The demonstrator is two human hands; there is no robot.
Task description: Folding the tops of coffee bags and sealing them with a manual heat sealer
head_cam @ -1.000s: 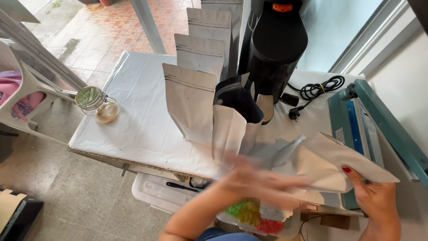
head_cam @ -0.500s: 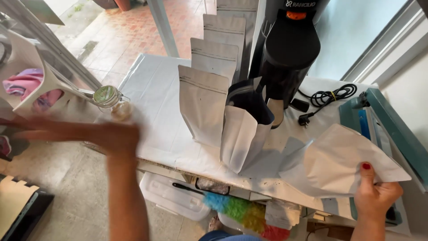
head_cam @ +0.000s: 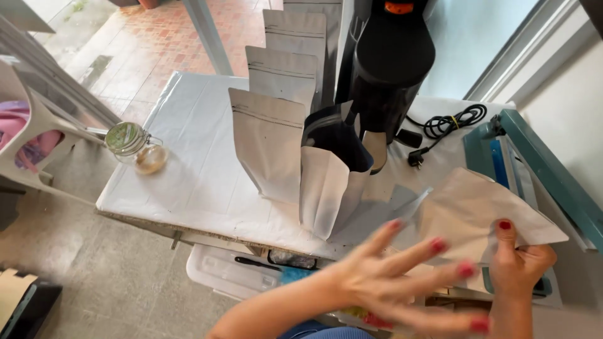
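Pouch [head_cam: 477, 210], flat matte paper, is pinched in my right hand [head_cam: 518, 263]; my left hand [head_cam: 402, 276] hovers spread open. Upright pouches [head_cam: 270, 150] and black grinder [head_cam: 389, 69] crowd the table [head_cam: 188, 182].

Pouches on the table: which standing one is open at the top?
The nearest standing pouch, under the black machine. Its mouth gapes, showing a dark inside; the pouches behind it stand flat and closed.

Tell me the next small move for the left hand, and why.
Probably bring the left hand onto the flat pouch. The right hand pinches only its near edge, the rest hangs free, and the left hand is open, empty and close beside it.
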